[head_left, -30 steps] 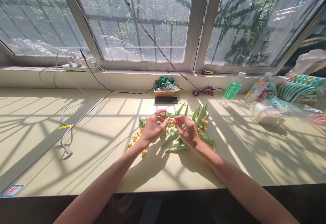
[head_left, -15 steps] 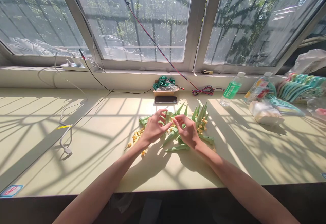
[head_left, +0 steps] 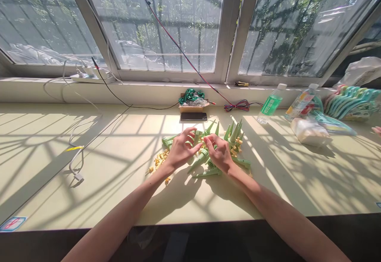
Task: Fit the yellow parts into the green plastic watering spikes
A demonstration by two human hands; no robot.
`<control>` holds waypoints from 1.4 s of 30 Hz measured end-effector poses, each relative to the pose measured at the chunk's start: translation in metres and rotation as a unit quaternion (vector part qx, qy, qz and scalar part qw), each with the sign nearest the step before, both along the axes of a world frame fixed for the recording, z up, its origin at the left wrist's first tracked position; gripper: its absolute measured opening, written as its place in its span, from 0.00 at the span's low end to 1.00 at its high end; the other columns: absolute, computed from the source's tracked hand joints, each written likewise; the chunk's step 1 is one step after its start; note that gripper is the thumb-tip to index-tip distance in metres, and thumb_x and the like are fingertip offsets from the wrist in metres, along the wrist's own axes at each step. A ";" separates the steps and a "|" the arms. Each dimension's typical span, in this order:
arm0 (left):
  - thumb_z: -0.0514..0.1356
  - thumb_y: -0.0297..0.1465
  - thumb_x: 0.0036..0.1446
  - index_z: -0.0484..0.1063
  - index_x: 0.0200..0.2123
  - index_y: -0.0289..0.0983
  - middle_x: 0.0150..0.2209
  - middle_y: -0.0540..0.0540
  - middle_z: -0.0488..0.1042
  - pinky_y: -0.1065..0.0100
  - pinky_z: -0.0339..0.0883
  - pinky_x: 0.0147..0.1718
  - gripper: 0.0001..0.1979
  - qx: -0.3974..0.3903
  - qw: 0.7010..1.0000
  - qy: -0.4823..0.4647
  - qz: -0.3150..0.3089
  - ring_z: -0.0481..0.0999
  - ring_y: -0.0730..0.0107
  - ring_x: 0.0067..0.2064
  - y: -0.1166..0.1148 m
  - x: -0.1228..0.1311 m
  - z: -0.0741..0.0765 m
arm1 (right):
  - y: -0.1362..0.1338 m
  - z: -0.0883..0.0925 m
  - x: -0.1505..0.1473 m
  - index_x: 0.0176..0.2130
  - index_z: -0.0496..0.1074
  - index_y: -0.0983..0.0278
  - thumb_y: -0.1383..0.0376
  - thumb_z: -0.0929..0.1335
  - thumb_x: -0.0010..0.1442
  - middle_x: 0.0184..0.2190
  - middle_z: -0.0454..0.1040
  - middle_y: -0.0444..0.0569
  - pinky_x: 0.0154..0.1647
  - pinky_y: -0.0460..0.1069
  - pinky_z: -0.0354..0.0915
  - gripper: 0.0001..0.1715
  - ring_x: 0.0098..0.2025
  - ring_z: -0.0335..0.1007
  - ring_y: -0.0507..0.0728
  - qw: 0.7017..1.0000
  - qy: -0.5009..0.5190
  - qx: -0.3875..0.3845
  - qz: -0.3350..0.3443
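Observation:
My left hand (head_left: 180,151) is closed around a green plastic spike (head_left: 197,135), whose wide end points up between thumb and fingers. Just to its right, my right hand (head_left: 219,151) pinches a small yellow plastic piece (head_left: 203,138), mostly hidden by the fingertips. Both hands hover over a pile of pointed green spikes (head_left: 200,160) on the table. Small yellow plastic pieces (head_left: 161,159) lie left of my left wrist. More yellow pieces (head_left: 237,144) are mixed among the spikes on the right.
Behind the pile lie a black phone (head_left: 193,116) and a small cardboard box (head_left: 195,109). Two bottles, one green-labelled (head_left: 271,105), stand back right near a white packet (head_left: 310,131). A white cable (head_left: 77,162) lies left. Another person's hand (head_left: 377,130) shows at the right edge.
My hands have barely moved and keep the same grip. At the far right, another person's hand has come into view, and the clear wrapping with something pink there is gone.

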State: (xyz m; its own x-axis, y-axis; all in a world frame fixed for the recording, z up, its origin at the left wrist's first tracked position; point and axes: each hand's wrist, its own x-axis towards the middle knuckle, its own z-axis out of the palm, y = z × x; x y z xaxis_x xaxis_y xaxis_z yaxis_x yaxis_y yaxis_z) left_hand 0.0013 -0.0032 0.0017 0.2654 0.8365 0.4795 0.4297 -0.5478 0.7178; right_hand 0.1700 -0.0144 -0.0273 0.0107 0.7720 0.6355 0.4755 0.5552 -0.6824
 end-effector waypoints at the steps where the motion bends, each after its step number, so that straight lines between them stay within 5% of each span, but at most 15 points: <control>1: 0.65 0.34 0.53 0.67 0.54 0.38 0.37 0.47 0.72 0.69 0.76 0.31 0.25 0.001 1.000 0.000 0.000 0.77 0.71 0.33 0.000 0.000 0.000 | 0.000 0.000 0.000 0.32 0.71 0.61 0.56 0.62 0.68 0.24 0.73 0.44 0.29 0.48 0.66 0.16 0.25 0.69 0.53 1.000 -0.003 -0.001 -0.002; 14: 0.64 0.34 0.55 0.66 0.53 0.39 0.37 0.47 0.72 0.69 0.76 0.29 0.22 0.007 1.000 -0.024 0.006 0.77 0.71 0.32 -0.001 0.001 0.004 | -0.005 0.005 -0.002 0.45 0.69 0.62 0.61 0.67 0.64 0.32 0.77 0.46 0.34 0.49 0.69 0.10 0.29 0.71 0.53 1.000 -0.009 0.005 0.001; 27: 0.64 0.32 0.54 0.66 0.53 0.38 0.36 0.48 0.71 0.70 0.75 0.27 0.23 0.042 0.999 0.005 0.009 0.76 0.72 0.31 0.000 0.001 0.000 | -0.002 0.001 -0.001 0.38 0.71 0.63 0.59 0.64 0.66 0.32 0.77 0.47 0.33 0.48 0.67 0.11 0.29 0.71 0.53 1.000 -0.005 -0.020 0.003; 37: 0.64 0.32 0.54 0.66 0.54 0.38 0.38 0.46 0.72 0.70 0.75 0.28 0.24 0.040 0.999 0.012 0.003 0.76 0.72 0.31 0.001 0.000 -0.003 | -0.001 0.001 0.000 0.30 0.70 0.63 0.54 0.61 0.69 0.19 0.68 0.42 0.25 0.46 0.57 0.21 0.21 0.61 0.51 0.998 -0.036 -0.041 -0.037; 42: 0.64 0.33 0.55 0.66 0.53 0.38 0.37 0.46 0.71 0.70 0.75 0.27 0.23 0.041 0.999 0.003 0.004 0.76 0.72 0.31 0.001 0.000 -0.002 | -0.004 0.003 -0.001 0.38 0.70 0.62 0.56 0.65 0.65 0.29 0.76 0.45 0.30 0.47 0.63 0.13 0.26 0.68 0.52 0.999 -0.014 -0.028 -0.017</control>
State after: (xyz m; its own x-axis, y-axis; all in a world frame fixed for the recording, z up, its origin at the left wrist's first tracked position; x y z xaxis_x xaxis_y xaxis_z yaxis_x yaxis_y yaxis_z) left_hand 0.0018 -0.0026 0.0002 0.2614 0.7965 0.5452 0.4394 -0.6011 0.6675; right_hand 0.1691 -0.0180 -0.0245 0.0209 0.8059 0.5917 0.5133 0.4992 -0.6981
